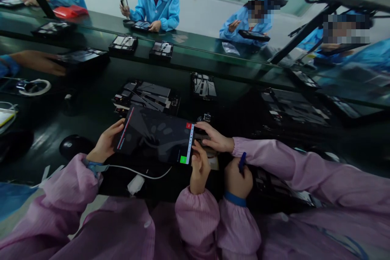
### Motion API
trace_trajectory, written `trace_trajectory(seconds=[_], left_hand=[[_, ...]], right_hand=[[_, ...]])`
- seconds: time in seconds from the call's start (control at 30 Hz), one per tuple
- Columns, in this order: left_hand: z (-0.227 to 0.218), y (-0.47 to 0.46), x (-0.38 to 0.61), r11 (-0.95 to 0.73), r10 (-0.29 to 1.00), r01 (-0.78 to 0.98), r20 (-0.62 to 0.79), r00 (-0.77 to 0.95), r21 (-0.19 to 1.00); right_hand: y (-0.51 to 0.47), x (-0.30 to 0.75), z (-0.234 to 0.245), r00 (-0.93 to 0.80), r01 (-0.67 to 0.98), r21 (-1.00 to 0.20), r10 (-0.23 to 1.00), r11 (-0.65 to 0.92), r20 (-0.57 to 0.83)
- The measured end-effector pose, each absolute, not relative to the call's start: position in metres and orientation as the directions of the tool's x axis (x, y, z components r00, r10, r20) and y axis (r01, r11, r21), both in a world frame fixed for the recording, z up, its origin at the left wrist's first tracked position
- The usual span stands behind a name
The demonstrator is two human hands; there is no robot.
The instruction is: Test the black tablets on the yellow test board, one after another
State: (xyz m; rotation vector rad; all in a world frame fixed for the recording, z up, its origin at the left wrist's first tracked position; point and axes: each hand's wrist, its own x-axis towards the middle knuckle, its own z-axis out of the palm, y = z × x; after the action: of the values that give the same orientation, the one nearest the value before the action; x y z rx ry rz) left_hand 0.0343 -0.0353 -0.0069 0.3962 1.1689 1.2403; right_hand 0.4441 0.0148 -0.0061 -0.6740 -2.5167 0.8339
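A flat tablet is raised over the dark bench, its lit screen showing a dark picture with a red square, a green square and a white strip along the right end. My left hand grips its left end, the wrist banded by a blue strap with a white cord. At the right end, my right hand closes on the lower corner. A co-worker's hand reaches in from the right and touches the tablet near its upper right corner. That person's other hand holds a blue pen.
Behind the tablet lie stacked open device panels and a smaller stack. A round black object sits left of my left hand. Co-workers in blue coats work across the raised green shelf. A blurred hand is at far left.
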Motion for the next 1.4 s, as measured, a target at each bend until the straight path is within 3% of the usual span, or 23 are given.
trace_trajectory(seconds=[0.6, 0.8, 1.4], left_hand=[[-0.0013, -0.0358, 0.0352, 0.294, 0.912, -0.507, -0.396, -0.105, 0.811], [-0.0071, -0.0352, 0.0295, 0.272, 0.953, -0.474, -0.302, 0.014, 0.837], [-0.0094, -0.0350, 0.0262, 0.280, 0.944, -0.484, -0.330, -0.019, 0.829]], right_hand=[[0.0177, 0.4466, -0.0147, -0.815, 0.290, -0.642, 0.534, 0.710, 0.223], [0.0161, 0.4415, -0.0145, -0.808, 0.288, -0.656, 0.545, 0.698, 0.224], [0.0140, 0.4388, -0.0126, -0.830, 0.309, -0.563, 0.506, 0.767, 0.234]])
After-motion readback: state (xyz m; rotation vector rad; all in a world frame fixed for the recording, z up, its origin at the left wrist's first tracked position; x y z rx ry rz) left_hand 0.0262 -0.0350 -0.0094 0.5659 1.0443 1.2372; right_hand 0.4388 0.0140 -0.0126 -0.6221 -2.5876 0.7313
